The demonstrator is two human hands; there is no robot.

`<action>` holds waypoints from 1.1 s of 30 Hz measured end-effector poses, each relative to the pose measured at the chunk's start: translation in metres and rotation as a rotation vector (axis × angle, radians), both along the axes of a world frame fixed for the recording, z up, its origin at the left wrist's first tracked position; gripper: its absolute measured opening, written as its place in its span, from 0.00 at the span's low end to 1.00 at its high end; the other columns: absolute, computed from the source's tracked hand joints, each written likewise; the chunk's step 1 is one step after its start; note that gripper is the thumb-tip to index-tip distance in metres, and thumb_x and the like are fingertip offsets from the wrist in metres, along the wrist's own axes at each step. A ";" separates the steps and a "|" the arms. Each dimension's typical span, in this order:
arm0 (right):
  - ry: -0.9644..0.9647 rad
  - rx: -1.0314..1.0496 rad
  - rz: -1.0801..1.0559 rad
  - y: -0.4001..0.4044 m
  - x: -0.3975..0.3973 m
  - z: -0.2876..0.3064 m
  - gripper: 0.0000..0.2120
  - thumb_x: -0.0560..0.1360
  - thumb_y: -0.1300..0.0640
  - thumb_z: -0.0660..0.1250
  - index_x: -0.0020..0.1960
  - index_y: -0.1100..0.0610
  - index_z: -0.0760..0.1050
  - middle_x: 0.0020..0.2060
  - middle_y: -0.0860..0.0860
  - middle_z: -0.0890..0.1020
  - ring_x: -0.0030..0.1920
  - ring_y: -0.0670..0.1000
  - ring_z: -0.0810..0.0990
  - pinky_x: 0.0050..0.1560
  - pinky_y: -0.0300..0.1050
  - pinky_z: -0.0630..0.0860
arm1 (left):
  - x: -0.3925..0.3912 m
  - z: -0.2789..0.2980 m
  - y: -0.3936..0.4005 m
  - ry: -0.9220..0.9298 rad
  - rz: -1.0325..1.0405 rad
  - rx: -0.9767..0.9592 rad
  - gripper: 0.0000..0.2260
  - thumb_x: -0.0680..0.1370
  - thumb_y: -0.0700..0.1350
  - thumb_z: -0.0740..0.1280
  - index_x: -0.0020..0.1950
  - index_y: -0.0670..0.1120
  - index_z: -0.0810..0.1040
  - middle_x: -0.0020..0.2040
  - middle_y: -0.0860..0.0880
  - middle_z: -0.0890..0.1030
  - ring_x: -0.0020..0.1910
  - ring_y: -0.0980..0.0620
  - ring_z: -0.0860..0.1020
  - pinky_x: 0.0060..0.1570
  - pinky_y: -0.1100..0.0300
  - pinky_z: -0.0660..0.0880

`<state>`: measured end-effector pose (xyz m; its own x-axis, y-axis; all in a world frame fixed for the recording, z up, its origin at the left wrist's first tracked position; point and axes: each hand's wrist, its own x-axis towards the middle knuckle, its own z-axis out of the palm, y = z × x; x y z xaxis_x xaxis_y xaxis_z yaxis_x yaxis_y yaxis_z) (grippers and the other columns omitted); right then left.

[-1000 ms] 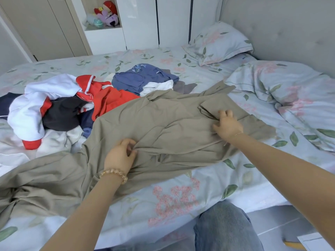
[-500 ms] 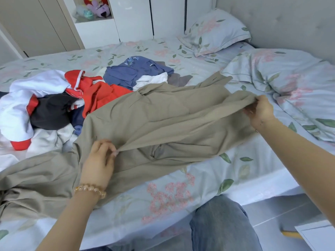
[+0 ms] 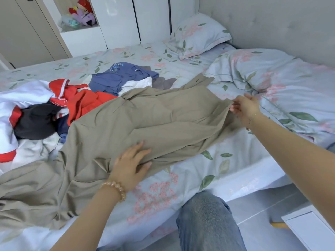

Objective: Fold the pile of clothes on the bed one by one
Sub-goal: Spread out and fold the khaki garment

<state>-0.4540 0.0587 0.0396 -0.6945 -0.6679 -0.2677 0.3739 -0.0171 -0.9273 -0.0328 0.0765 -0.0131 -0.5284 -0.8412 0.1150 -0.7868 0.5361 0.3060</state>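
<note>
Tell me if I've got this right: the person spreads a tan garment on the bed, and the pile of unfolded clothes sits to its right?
Not quite. In the head view the pile of unfolded clothes lies to the left of the tan garment, not its right. The rest holds.

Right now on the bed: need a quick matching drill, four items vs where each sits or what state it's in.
Items:
1. khaki garment
2. blue top
3. pillow
4. left hand

Places or states:
A. against the headboard, far corner
B. behind the khaki fabric, crumpled
C. spread across the bed between both hands
D. fingers straight, pressing fabric near the bed's edge

Pairs: 1-C, 2-B, 3-A, 4-D
</note>
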 end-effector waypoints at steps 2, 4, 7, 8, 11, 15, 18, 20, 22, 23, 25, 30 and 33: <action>0.127 -0.022 -0.030 -0.006 -0.001 0.020 0.16 0.75 0.67 0.60 0.60 0.55 0.64 0.29 0.53 0.73 0.21 0.46 0.70 0.24 0.39 0.69 | -0.019 -0.017 -0.008 -0.033 0.072 0.182 0.23 0.80 0.62 0.47 0.75 0.63 0.57 0.78 0.58 0.49 0.77 0.56 0.46 0.75 0.44 0.44; 0.204 -0.010 -0.044 -0.017 -0.004 0.037 0.12 0.76 0.68 0.58 0.59 0.58 0.67 0.31 0.54 0.73 0.20 0.45 0.70 0.23 0.38 0.68 | -0.026 -0.033 -0.012 -0.187 0.175 0.230 0.22 0.81 0.60 0.40 0.76 0.64 0.42 0.78 0.57 0.38 0.77 0.54 0.37 0.72 0.41 0.34; 0.213 0.061 0.058 -0.036 -0.008 0.044 0.08 0.79 0.68 0.58 0.46 0.57 0.71 0.39 0.56 0.75 0.23 0.45 0.78 0.26 0.36 0.76 | -0.026 -0.040 -0.010 -0.254 0.239 0.217 0.22 0.82 0.59 0.41 0.74 0.65 0.34 0.76 0.58 0.32 0.75 0.53 0.31 0.67 0.37 0.27; 0.255 0.135 0.153 -0.041 -0.007 0.040 0.10 0.79 0.67 0.58 0.42 0.55 0.70 0.42 0.55 0.75 0.28 0.44 0.78 0.27 0.35 0.76 | -0.026 -0.040 -0.010 -0.256 0.252 0.223 0.23 0.82 0.60 0.41 0.73 0.65 0.33 0.76 0.58 0.31 0.74 0.53 0.30 0.67 0.36 0.27; 0.524 0.482 0.428 -0.038 -0.004 0.007 0.05 0.78 0.62 0.61 0.45 0.57 0.73 0.45 0.53 0.73 0.40 0.49 0.74 0.38 0.40 0.73 | -0.027 -0.042 -0.008 -0.262 0.275 0.207 0.26 0.77 0.68 0.38 0.73 0.66 0.32 0.74 0.58 0.29 0.74 0.54 0.29 0.67 0.35 0.28; 0.877 0.527 0.413 -0.005 0.001 -0.037 0.18 0.74 0.61 0.63 0.63 0.64 0.75 0.57 0.58 0.78 0.58 0.58 0.76 0.54 0.47 0.72 | -0.028 -0.043 -0.007 -0.246 0.284 0.217 0.38 0.65 0.79 0.37 0.71 0.67 0.31 0.72 0.60 0.28 0.75 0.53 0.30 0.66 0.37 0.27; 1.382 0.426 0.671 0.034 0.018 -0.061 0.31 0.69 0.57 0.64 0.73 0.54 0.68 0.74 0.53 0.65 0.73 0.55 0.63 0.72 0.48 0.58 | -0.025 -0.039 -0.005 -0.227 0.227 0.193 0.43 0.65 0.80 0.46 0.72 0.66 0.30 0.72 0.59 0.26 0.74 0.52 0.28 0.66 0.37 0.27; 1.695 0.471 0.817 0.047 0.020 -0.079 0.35 0.70 0.55 0.61 0.76 0.49 0.60 0.78 0.48 0.56 0.77 0.53 0.53 0.76 0.56 0.49 | -0.020 -0.032 0.001 -0.182 0.106 0.118 0.43 0.66 0.76 0.51 0.73 0.65 0.33 0.74 0.59 0.27 0.74 0.54 0.28 0.66 0.38 0.27; 1.669 0.585 0.815 0.046 0.011 -0.083 0.36 0.73 0.57 0.61 0.79 0.47 0.51 0.79 0.46 0.50 0.78 0.52 0.48 0.75 0.61 0.46 | -0.013 -0.027 0.011 -0.226 0.025 0.073 0.41 0.67 0.65 0.55 0.74 0.64 0.35 0.76 0.59 0.32 0.75 0.56 0.31 0.70 0.36 0.31; 1.640 0.636 0.800 0.041 0.003 -0.084 0.37 0.75 0.58 0.60 0.79 0.46 0.49 0.79 0.47 0.49 0.78 0.52 0.47 0.75 0.61 0.46 | -0.010 -0.027 0.015 -0.276 0.032 0.063 0.42 0.68 0.59 0.57 0.74 0.63 0.34 0.77 0.58 0.34 0.76 0.56 0.33 0.70 0.35 0.33; 1.664 0.728 0.783 0.031 -0.013 -0.079 0.34 0.78 0.59 0.58 0.79 0.46 0.47 0.79 0.48 0.49 0.78 0.53 0.47 0.75 0.60 0.46 | -0.002 -0.030 0.021 -0.353 0.137 0.043 0.43 0.71 0.47 0.61 0.74 0.62 0.32 0.78 0.58 0.37 0.77 0.56 0.37 0.71 0.35 0.37; 1.735 0.815 0.752 0.027 -0.024 -0.083 0.28 0.82 0.57 0.54 0.79 0.48 0.49 0.79 0.50 0.52 0.78 0.53 0.51 0.76 0.55 0.51 | 0.013 -0.029 0.016 -0.358 0.304 0.025 0.42 0.74 0.31 0.57 0.77 0.60 0.39 0.79 0.55 0.44 0.78 0.54 0.44 0.72 0.35 0.46; 1.791 0.859 0.728 0.046 -0.019 -0.076 0.29 0.82 0.58 0.55 0.79 0.51 0.48 0.79 0.51 0.51 0.78 0.54 0.54 0.72 0.51 0.61 | 0.022 -0.026 0.010 -0.443 0.240 -0.004 0.40 0.76 0.30 0.56 0.77 0.60 0.41 0.79 0.56 0.46 0.78 0.53 0.45 0.72 0.37 0.51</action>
